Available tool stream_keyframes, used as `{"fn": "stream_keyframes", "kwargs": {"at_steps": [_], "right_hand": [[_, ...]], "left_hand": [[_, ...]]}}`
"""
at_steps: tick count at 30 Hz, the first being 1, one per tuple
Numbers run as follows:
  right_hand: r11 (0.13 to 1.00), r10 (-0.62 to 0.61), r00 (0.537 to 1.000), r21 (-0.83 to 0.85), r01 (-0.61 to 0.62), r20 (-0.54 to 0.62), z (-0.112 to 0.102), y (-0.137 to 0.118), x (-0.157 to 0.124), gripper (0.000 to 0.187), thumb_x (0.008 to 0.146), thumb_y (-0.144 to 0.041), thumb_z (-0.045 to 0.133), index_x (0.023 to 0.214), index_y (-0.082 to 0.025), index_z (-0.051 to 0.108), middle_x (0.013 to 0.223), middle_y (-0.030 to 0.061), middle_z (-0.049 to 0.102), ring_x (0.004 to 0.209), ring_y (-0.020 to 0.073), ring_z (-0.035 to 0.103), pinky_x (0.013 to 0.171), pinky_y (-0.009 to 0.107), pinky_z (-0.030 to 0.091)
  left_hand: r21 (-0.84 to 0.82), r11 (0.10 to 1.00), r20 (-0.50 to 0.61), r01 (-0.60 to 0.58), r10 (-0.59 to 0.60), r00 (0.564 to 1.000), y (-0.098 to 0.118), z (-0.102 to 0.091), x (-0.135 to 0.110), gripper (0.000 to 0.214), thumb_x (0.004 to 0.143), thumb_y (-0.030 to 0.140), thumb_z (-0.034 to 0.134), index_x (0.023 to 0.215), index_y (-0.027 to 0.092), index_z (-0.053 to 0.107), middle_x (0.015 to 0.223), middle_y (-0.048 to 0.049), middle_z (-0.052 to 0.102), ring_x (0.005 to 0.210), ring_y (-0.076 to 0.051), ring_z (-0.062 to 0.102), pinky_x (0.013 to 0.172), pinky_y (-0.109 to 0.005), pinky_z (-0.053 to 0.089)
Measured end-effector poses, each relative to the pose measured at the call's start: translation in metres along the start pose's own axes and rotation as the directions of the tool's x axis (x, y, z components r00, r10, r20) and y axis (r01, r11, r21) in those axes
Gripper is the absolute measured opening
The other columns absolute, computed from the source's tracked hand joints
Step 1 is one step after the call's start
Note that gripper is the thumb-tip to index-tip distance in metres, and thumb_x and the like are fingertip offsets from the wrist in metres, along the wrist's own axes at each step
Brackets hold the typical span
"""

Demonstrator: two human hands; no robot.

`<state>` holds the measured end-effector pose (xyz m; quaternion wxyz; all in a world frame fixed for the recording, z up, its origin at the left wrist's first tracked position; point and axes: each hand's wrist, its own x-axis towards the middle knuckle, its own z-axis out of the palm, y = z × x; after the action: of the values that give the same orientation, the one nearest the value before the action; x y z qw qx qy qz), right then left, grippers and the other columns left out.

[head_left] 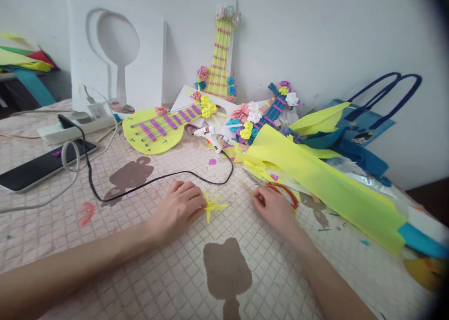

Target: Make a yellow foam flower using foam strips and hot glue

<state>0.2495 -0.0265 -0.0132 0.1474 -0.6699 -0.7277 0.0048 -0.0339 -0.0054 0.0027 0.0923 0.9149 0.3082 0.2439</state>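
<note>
My left hand (180,207) is closed, its fingertips pinching one side of a small yellow crepe-paper piece (212,207) with narrow pointed arms spread like a star. The piece sits low over the tablecloth, left of centre. To its right my right hand (275,208) is closed too, with a thin tan stick (246,185) poking out from the fingers towards the upper left. Scissors with red handles (285,192) lie just behind that hand, blades pointing left. A white glue gun (209,137) rests beyond both hands, its black cord looping left.
Yellow crepe paper (322,184) stretches along the right, before a blue bag (368,123). Behind stand a yellow paper guitar (154,130), another upright guitar (220,62) and a blue one (268,114). A phone (45,163) and power strip (75,128) lie left.
</note>
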Motion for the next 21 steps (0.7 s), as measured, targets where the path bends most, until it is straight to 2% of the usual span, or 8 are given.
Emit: {"fn": "stream_keyframes", "kwargs": {"at_steps": [4, 8, 11, 14, 18, 21], "right_hand": [[0.997, -0.039, 0.997, -0.068, 0.035, -0.061, 0.007, 0.011, 0.01, 0.01, 0.084, -0.024, 0.047, 0.076, -0.021, 0.052, 0.076, 0.002, 0.062, 0.069, 0.0179, 0.059, 0.059, 0.028, 0.038], [0.995, -0.073, 0.997, -0.077, 0.07, -0.037, 0.009, 0.023, 0.019, 0.01, 0.086, -0.026, 0.048, 0.079, -0.021, 0.053, 0.076, 0.0012, 0.062, 0.068, 0.0176, 0.059, 0.057, 0.027, 0.038], [0.998, -0.06, 0.998, -0.033, 0.059, -0.035, 0.005, 0.022, 0.021, 0.013, 0.086, -0.033, 0.051, 0.081, -0.021, 0.053, 0.072, 0.0002, 0.062, 0.066, 0.017, 0.059, 0.058, 0.027, 0.039], [0.999, -0.048, 0.992, 0.014, 0.05, -0.113, -0.004, 0.01, 0.033, 0.019, 0.087, -0.04, 0.05, 0.081, -0.021, 0.053, 0.072, 0.0012, 0.062, 0.068, 0.0177, 0.058, 0.063, 0.029, 0.041], [0.986, -0.115, 0.979, 0.102, 0.134, -0.169, -0.007, -0.016, 0.087, 0.019, 0.085, -0.038, 0.052, 0.086, -0.02, 0.057, 0.082, 0.0043, 0.062, 0.077, 0.0187, 0.057, 0.071, 0.03, 0.043], [0.976, -0.131, 0.986, 0.163, 0.146, -0.099, 0.005, -0.04, 0.144, 0.028, 0.077, -0.038, 0.062, 0.095, -0.017, 0.059, 0.096, 0.0088, 0.062, 0.091, 0.0213, 0.056, 0.082, 0.032, 0.042]], "left_hand": [[0.023, 0.998, -0.009, -0.051, 0.051, 0.999, -0.007, -0.01, -0.006, 0.014, 0.092, 0.021, 0.05, 0.082, 0.018, 0.058, 0.085, -0.0008, 0.06, 0.084, -0.017, 0.048, 0.079, -0.034, 0.029], [0.042, 0.998, 0.023, -0.056, 0.056, 0.998, -0.01, -0.014, -0.011, 0.017, 0.094, 0.023, 0.047, 0.082, 0.018, 0.059, 0.085, -0.001, 0.059, 0.085, -0.017, 0.048, 0.08, -0.035, 0.028], [0.016, 0.998, 0.017, -0.062, 0.061, 0.998, -0.011, -0.014, -0.015, 0.018, 0.095, 0.022, 0.046, 0.082, 0.018, 0.059, 0.085, -0.0012, 0.059, 0.085, -0.017, 0.048, 0.081, -0.036, 0.028], [-0.026, 0.998, 0.008, -0.061, 0.062, 0.998, -0.012, -0.013, -0.017, 0.016, 0.094, 0.02, 0.047, 0.083, 0.018, 0.058, 0.086, -0.0011, 0.059, 0.086, -0.017, 0.048, 0.081, -0.036, 0.028], [-0.035, 0.997, -0.02, -0.065, 0.064, 0.998, -0.013, -0.015, -0.02, 0.016, 0.094, 0.019, 0.047, 0.082, 0.018, 0.058, 0.084, -0.0011, 0.059, 0.084, -0.017, 0.047, 0.081, -0.037, 0.028], [-0.004, 0.997, -0.03, -0.075, 0.075, 0.997, -0.014, -0.015, -0.024, 0.019, 0.095, 0.018, 0.045, 0.081, 0.017, 0.057, 0.083, -0.0015, 0.058, 0.084, -0.017, 0.047, 0.082, -0.037, 0.028]]}}
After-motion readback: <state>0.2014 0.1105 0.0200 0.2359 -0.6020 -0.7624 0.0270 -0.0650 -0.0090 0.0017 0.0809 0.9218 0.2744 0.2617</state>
